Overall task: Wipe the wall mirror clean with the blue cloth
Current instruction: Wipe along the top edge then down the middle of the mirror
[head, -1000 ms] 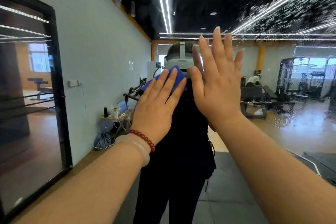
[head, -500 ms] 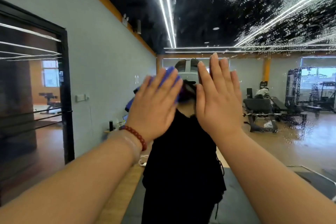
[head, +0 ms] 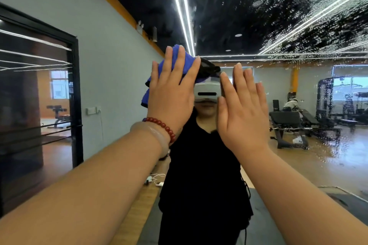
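Left hand (head: 171,93) flat, presses steeply tilted blue cloth (head: 146,96) on mirror (head: 298,26); right hand (head: 243,113) flat.

The wall mirror (head: 298,155) is spread across the centre and right of the frame. At centre, the cloth (head: 184,63) is pinned against the glass under the left hand (head: 171,93), its edges left showing above and left of the fingers. The right hand (head: 242,111) is laid flat just right of it, apart. Droplets (head: 298,16) are scattered over the upper right; a glazed doorway (head: 35,105) is set at far left.
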`<state>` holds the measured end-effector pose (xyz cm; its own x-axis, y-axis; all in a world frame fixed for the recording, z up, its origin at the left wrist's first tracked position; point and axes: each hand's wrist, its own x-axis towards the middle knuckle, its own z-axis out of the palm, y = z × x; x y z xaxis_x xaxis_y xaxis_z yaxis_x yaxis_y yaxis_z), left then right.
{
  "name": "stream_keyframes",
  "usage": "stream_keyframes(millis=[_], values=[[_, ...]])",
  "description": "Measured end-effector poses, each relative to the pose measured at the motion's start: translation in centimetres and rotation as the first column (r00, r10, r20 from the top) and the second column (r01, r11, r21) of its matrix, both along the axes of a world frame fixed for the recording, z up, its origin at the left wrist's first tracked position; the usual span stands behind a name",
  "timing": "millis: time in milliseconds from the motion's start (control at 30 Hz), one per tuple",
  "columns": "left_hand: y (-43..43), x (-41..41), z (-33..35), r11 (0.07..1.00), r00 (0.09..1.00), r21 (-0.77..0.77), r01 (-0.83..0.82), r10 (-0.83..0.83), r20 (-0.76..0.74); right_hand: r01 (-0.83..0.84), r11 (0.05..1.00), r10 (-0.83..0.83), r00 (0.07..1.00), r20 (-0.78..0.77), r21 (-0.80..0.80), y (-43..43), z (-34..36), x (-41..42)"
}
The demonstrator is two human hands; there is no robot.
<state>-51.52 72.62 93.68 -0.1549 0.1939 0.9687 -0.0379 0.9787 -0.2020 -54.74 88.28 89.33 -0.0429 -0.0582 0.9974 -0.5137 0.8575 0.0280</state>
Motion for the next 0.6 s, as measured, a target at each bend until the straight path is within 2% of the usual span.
stream_keyframes(millis=[167, 333, 467, 600], values=[[0.1, 0.6, -0.9, 0.996, 0.995, -0.076, 0.046, -0.039, 0.094, -0.001, 1.000, 0.001, 1.000, 0.005, 0.006, 0.1, 0.0, -0.1], [1.1, 0.5, -0.2, 0.996, 0.994, -0.019, 0.082, -0.080, 0.072, 0.001, 1.000, -0.001, 1.000, -0.009, -0.003, 0.0, 0.0, -0.1], [0.8, 0.1, -0.4, 0.975, 0.997, -0.210, 0.077, -0.072, 0.035, 0.006, 1.000, -0.007, 1.000, -0.017, -0.006, 0.0, -0.1, -0.1], [0.2, 0.7, -1.1, 0.956, 0.987, -0.251, 0.153, -0.133, 0.094, 0.006, 1.000, -0.006, 1.000, -0.029, -0.008, -0.1, -0.1, -0.2]])
